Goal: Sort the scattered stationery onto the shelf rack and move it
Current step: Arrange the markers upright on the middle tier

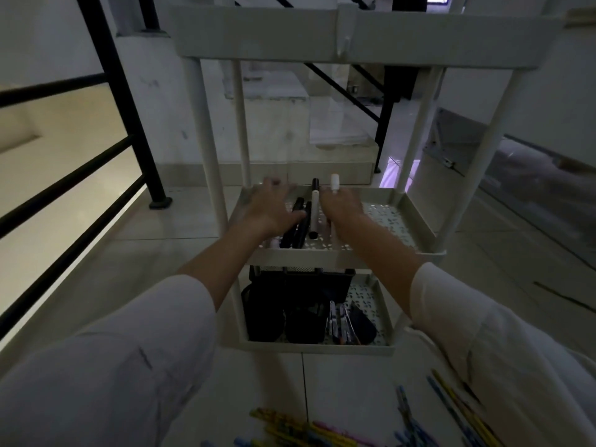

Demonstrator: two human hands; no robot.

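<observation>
A white three-tier shelf rack (419, 232) stands on the tiled floor in front of me. On its middle tray lie several markers (300, 224), black ones and a white one with black ends. My left hand (271, 209) reaches over the tray's left part, fingers spread and blurred, its thumb by the black markers. My right hand (343, 208) holds a white marker (334, 182) that sticks up past its fingers. The bottom tray holds a black mesh organiser (290, 304) and some pens (342, 324). Coloured pens and pencils (306, 429) lie scattered on the floor near me.
A black metal railing (106, 101) runs along the left, with a post foot near the rack. Stairs rise behind the rack. More blue and yellow pencils (458, 404) lie on the floor at the lower right. A wall runs along the right side.
</observation>
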